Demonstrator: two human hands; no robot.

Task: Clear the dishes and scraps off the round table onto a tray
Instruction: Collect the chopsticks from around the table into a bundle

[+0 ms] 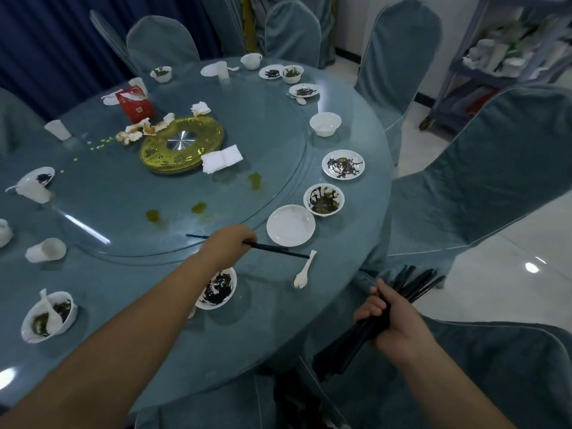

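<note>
Here's the big round table [263,320] under its blue-grey cloth and glass top, and calling its far edge twelve o'clock, the person stands off around five. On it sits the wide clear glass turntable [247,134], and blue-grey covered chairs [483,181] ring the whole thing. In the middle of the glass lies a gold round platter with a silver centre [182,147], with a folded white napkin [221,158] touching its four o'clock side. Now the hands: the left hand [230,246] reaches in over the table edge near six, fingers curled round a pair of black chopsticks [278,249] that lie level just above the cloth. The right hand [393,323] hangs off the table at five, fist wrapped tight round a thick bundle of black chopsticks [414,286]. Dishes are all around the rim! There's a clean white plate [290,225] at four, a sauce-smeared white bowl [323,199] just beside it, a dark-streaked white saucer [343,164] at three and an empty white bowl [325,123] at two. Another smeared white plate [218,289] sits partly under the left wrist. At eight there's a white bowl with a spoon in it [48,315]. A white ceramic spoon [305,270] lies loose near the chopstick tips. Crumpled tissue scraps [139,131] and a red packet [136,103] sit at eleven on the glass, with green spills [198,207] towards six.
</note>
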